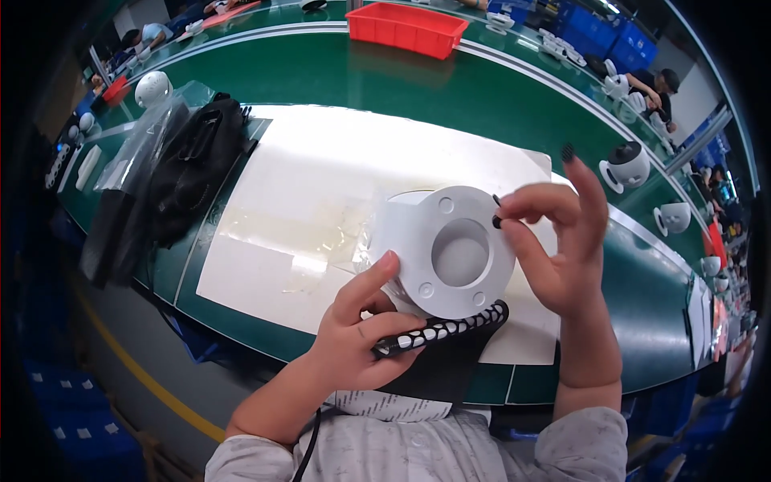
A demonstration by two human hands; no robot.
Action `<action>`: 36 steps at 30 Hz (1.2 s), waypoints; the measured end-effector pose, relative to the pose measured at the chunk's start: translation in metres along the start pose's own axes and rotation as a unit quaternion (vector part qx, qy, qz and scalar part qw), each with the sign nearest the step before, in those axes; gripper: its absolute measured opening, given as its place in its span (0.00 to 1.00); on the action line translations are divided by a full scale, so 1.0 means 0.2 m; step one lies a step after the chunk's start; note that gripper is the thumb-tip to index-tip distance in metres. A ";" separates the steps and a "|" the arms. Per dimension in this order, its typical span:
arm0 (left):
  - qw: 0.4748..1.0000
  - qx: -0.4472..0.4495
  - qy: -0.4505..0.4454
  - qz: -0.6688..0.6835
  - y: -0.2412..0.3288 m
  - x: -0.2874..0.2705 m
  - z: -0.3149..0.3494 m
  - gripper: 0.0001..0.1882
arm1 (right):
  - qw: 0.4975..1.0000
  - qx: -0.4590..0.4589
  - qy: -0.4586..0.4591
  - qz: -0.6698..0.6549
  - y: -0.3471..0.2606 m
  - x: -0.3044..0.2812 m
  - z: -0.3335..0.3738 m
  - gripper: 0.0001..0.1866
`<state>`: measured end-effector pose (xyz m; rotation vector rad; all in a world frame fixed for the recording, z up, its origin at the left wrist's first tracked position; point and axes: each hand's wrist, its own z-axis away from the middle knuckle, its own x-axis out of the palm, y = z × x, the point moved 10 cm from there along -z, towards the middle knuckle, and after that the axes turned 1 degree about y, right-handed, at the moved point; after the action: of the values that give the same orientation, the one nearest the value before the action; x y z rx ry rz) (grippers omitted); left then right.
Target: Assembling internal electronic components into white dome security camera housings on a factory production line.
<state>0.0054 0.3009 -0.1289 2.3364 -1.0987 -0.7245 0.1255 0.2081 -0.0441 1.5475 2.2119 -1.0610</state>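
Observation:
A white round part (pixel 388 233) with a ring-shaped end, a wide centre opening and several small round recesses is tilted toward me above the worktop. My left hand (pixel 361 325) holds it from below and the left. The same hand grips a curled black sheet (pixel 442 328) with rows of white oval spots, just under the part. Beside the ring's right edge, my right hand (pixel 566 249) pinches a small black round pad (pixel 497 222) between thumb and finger. Another of its fingers is raised, with something black and dotted on its tip.
A white board (pixel 321 145) with clear tape on it lies on the green table (pixel 281 72). To the left are a black bag (pixel 201 161) and clear plastic bags (pixel 144 145). A red bin (pixel 405 30) stands at the back. White-and-black devices (pixel 626 166) line the right side, where people work.

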 end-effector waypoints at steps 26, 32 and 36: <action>1.000 -0.011 -0.009 0.019 -0.03 0.01 -0.01 0.17 | 0.999 0.038 -0.004 0.027 -0.01 0.01 -0.01 0.38; 1.000 -0.018 -0.008 0.013 -0.03 0.01 -0.01 0.16 | 0.983 -0.019 -0.128 0.129 -0.12 0.09 0.01 0.38; 1.000 -0.013 -0.012 0.014 -0.02 0.03 -0.02 0.15 | 0.968 0.021 -0.179 0.172 -0.15 0.09 0.00 0.37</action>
<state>0.0130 0.3000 -0.1307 2.2921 -1.1223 -0.7544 0.0907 0.2160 -0.0423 1.5395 1.6233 -1.1716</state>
